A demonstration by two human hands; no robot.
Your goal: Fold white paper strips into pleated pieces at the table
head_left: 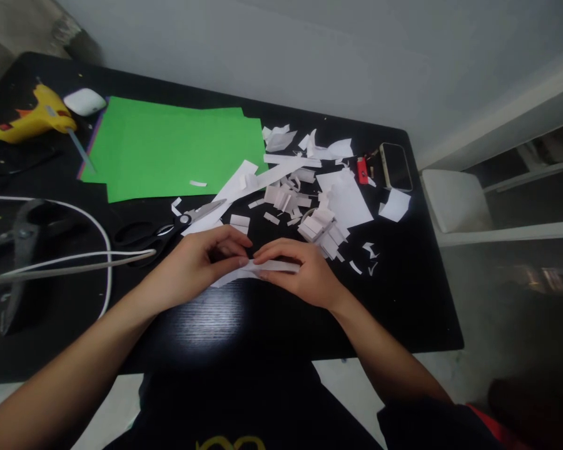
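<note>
A white paper strip (234, 275) is held between both hands, low over the near middle of the black table. My left hand (211, 253) pinches it, thumb and fingertips closed near its middle. My right hand (298, 265) grips the strip's right part, fingers above and thumb below. A fold seems to run along the strip, though fingers cover part of it. Just beyond my left hand lie black-handled scissors (169, 230), their blades resting on longer white strips (229, 187). Small folded paper pieces (284, 197) are heaped beyond my right hand.
Green sheets (178, 150) lie at the back. To their left are a yellow glue gun (47, 112) and a white rounded case (85, 101). A white cable (75, 209) loops across the left side. At right sit a red lighter (361, 170) and a phone (396, 166).
</note>
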